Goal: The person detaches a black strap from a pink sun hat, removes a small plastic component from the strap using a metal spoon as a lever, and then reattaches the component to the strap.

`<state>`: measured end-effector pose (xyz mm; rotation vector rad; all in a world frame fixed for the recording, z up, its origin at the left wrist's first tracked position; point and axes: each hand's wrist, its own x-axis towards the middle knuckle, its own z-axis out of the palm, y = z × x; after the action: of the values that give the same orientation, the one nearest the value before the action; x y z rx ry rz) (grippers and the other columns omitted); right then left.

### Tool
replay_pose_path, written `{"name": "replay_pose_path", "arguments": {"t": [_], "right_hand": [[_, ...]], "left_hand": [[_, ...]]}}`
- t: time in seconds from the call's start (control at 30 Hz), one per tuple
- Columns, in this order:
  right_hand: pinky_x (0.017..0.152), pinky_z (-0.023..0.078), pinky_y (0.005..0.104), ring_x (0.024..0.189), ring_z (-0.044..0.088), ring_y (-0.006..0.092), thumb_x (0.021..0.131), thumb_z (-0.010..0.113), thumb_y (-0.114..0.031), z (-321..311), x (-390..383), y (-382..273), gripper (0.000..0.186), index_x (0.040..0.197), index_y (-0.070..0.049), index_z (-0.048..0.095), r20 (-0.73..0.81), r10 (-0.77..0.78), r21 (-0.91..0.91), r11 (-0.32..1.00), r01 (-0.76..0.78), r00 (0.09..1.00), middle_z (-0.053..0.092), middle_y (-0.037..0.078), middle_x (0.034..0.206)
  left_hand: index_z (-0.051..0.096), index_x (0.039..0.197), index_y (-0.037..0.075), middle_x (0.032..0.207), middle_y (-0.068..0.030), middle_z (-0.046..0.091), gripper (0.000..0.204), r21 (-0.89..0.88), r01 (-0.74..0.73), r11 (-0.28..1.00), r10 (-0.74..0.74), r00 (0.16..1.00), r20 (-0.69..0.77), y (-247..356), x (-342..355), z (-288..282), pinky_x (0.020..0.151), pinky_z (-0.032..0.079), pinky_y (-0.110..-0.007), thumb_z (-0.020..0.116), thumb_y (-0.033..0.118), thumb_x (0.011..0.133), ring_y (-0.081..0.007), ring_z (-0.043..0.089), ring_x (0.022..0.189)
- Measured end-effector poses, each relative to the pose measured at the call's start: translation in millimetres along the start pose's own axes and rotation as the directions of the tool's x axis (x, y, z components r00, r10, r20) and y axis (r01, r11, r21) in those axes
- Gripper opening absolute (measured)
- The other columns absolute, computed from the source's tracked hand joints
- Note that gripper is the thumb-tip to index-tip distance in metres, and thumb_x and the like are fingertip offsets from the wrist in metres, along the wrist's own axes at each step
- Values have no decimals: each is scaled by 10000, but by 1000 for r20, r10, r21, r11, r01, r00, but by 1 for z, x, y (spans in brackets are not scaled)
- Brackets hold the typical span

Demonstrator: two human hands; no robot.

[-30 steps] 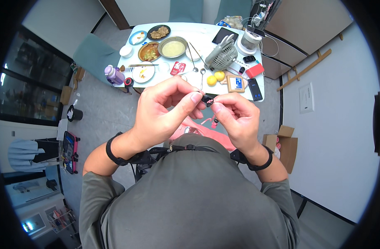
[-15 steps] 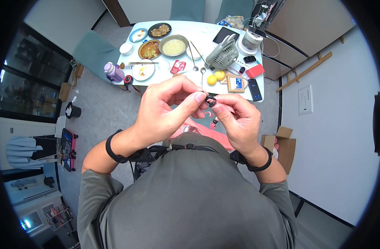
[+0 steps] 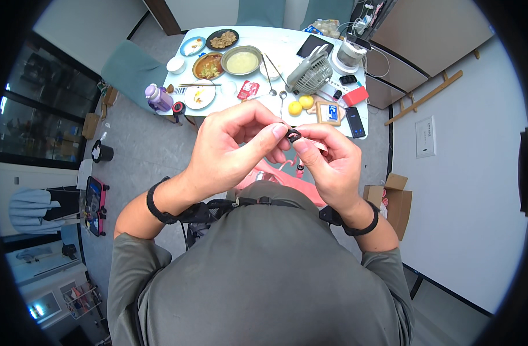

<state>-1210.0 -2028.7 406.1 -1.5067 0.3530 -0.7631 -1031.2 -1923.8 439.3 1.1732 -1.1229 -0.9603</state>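
My left hand [image 3: 229, 153] and my right hand [image 3: 330, 167] meet in front of me, their thumbs and forefingers pinching a small black plastic piece [image 3: 293, 136], ring-like, with a bit of pink visible in it. A pink strap [image 3: 320, 147] shows beside my right fingers. Below my hands, pink fabric [image 3: 301, 190] lies at my waist, with pink loops and a small dark fitting partly visible. The piece's exact shape is too small to make out.
Beyond my hands, a white table [image 3: 269, 40] holds bowls, plates, two yellow fruits [image 3: 295, 108], a grey fan [image 3: 307, 75], a phone [image 3: 354, 121] and a purple bottle [image 3: 160, 98]. An open cardboard box [image 3: 397, 210] stands at right, a pink suitcase [image 3: 96, 205] at left.
The black piece has turned between my fingers, showing more of its opening, and sits slightly higher in view. My hands have shifted a little; both still pinch it.
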Motion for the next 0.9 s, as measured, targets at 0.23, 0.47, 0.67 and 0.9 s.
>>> {"name": "replay_pose_path", "arguments": {"t": [0.23, 0.47, 0.67, 0.9], "right_hand": [[818, 567, 247, 961, 713, 123, 977, 669, -30, 0, 2, -2, 192, 1150, 53, 668, 0, 10, -11, 1000, -10, 1000, 752, 114, 1046], [814, 572, 245, 956, 720, 125, 983, 665, -38, 0, 3, 1, 172, 1130, 52, 653, 0, -11, 13, 1000, 11, 1000, 757, 112, 1006], [750, 567, 236, 873, 710, 86, 998, 629, -38, -2, 3, 7, 124, 1095, 39, 635, 49, -51, -26, 998, 52, 997, 750, 80, 945], [646, 537, 225, 740, 673, 60, 976, 633, -29, -6, 7, 4, 104, 1054, 40, 638, 132, -100, -147, 982, 119, 986, 720, 63, 861]], "left_hand": [[616, 1033, -68, 903, -118, 707, 115, 34, -21, 999, 21, 1000, -21, -1, 2, 1, 734, 610, -295, 576, 40, 1036, -163, 719, 797], [620, 1015, -66, 899, -117, 711, 113, 34, -9, 999, 9, 1000, -24, -1, 2, 4, 711, 604, -286, 589, 42, 1031, -158, 719, 784], [651, 988, -55, 827, -75, 705, 162, -23, 32, 999, -32, 999, -20, -3, 3, 3, 653, 573, -242, 643, 104, 1014, -105, 695, 730], [621, 1006, -42, 866, -84, 694, 117, -14, 87, 996, -86, 994, 71, -1, 4, -2, 662, 592, -257, 607, 72, 1030, -118, 693, 760]]}}
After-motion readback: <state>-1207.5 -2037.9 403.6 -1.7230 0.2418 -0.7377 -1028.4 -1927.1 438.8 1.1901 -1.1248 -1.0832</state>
